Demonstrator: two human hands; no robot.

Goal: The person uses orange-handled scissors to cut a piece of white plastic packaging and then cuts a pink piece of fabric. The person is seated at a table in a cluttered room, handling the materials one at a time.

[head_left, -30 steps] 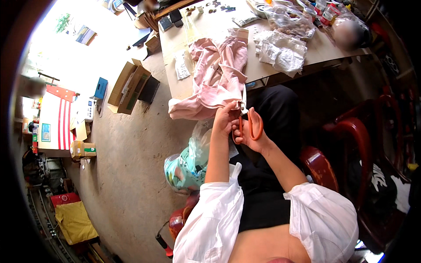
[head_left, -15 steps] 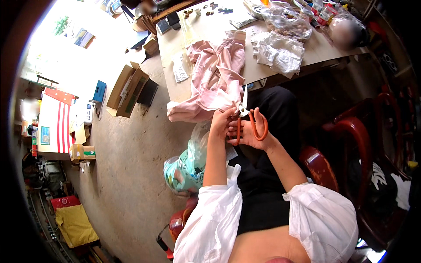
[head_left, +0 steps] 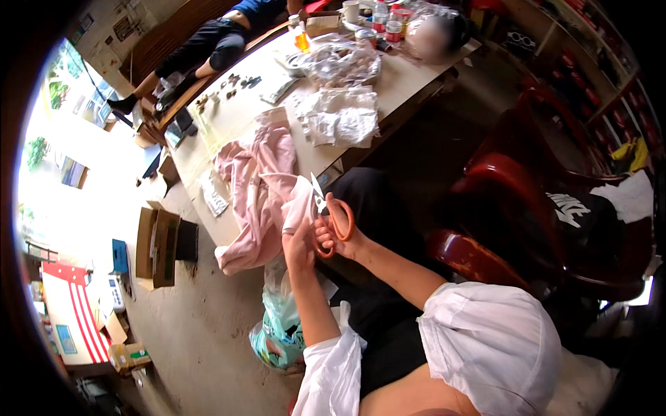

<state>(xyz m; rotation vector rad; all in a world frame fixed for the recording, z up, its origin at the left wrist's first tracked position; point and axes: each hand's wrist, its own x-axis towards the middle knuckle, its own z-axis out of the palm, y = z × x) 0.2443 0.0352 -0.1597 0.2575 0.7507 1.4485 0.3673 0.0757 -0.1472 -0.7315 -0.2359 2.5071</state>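
Observation:
A pink garment point(head_left: 251, 201) lies crumpled over the near left edge of the table, one part drooping past that edge. My left hand point(head_left: 298, 246) grips a raised fold of it, fingers closed on the cloth. Close beside, my right hand point(head_left: 345, 240) holds a pair of scissors point(head_left: 343, 220) by the red-orange handles, fingers curled about them. The metal blades point up and away, somewhat apart, next to the lifted fold. Whether they touch the cloth I cannot tell.
On the table point(head_left: 243, 107) lie a crumpled white cloth point(head_left: 338, 116), a filled plastic bag point(head_left: 340, 62), and bottles. A plastic bag point(head_left: 279, 333) sits below my left forearm. Dark red chairs point(head_left: 479, 253) stand right. Another person's legs point(head_left: 208, 52) rest on a far bench.
The view has swung, so the table sits lower and further left. My left hand now holds up a fold of the pink garment; my right fingers have curled around the scissors' handles.

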